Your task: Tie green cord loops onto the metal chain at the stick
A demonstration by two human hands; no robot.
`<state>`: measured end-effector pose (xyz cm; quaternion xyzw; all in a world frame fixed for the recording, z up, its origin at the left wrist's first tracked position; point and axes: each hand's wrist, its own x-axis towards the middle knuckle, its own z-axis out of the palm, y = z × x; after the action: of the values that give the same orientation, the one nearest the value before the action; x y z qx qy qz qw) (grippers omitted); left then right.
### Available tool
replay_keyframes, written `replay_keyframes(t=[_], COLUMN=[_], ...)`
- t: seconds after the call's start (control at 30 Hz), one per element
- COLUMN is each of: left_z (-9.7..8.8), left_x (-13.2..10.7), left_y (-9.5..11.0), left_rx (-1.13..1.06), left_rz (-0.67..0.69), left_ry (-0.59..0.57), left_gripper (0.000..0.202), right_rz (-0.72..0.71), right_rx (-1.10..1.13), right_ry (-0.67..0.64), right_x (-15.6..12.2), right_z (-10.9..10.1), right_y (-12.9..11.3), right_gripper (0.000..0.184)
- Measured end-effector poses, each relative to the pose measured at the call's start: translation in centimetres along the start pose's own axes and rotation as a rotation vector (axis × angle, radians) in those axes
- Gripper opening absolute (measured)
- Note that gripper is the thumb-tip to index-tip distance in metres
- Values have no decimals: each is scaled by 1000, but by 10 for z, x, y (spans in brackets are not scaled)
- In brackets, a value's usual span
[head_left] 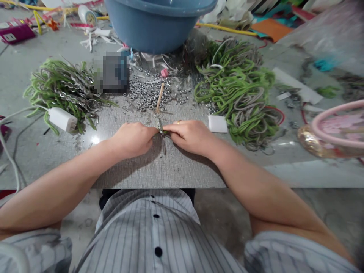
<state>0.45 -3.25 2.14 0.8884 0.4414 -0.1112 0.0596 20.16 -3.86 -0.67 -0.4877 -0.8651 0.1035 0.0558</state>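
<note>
My left hand [133,139] and my right hand [193,136] meet over the table's front part, both closed in a pinch. Between the fingertips is a short green cord with a metal chain piece [159,122], which lies pointing away from me; much of the cord is hidden by the fingers. A ring is on one finger of the right hand. Just beyond the chain piece lies a thin wooden stick [160,96]. Behind that spreads a heap of small silver metal rings or beads [146,89], with a pink bit [164,72] among them.
Green and grey cords are heaped at right [239,87]; another bundle with metal chains [62,83] lies left. A white charger plug [63,119] and a white square block [217,124] flank my hands. A blue basin [156,30] stands behind, a pink-handled basket [335,129] far right.
</note>
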Motion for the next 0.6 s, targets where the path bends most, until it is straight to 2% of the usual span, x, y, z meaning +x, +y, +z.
replay_keyframes(t=[0.2, 0.37, 0.6], left_z=[7, 7, 6], left_x=[2, 3, 0], left_y=[2, 4, 7], left_rx=[-47, -20, 43], left_rz=[-45, -37, 85], left_ry=[79, 30, -16], left_gripper=[42, 41, 43], right_rz=[79, 45, -12], right_rx=[12, -63, -276], right_ry=[3, -19, -102], right_x=[-1, -4, -6], right_z=[-1, -2, -3], right_y=[-5, -8, -17], right_gripper=[30, 29, 34])
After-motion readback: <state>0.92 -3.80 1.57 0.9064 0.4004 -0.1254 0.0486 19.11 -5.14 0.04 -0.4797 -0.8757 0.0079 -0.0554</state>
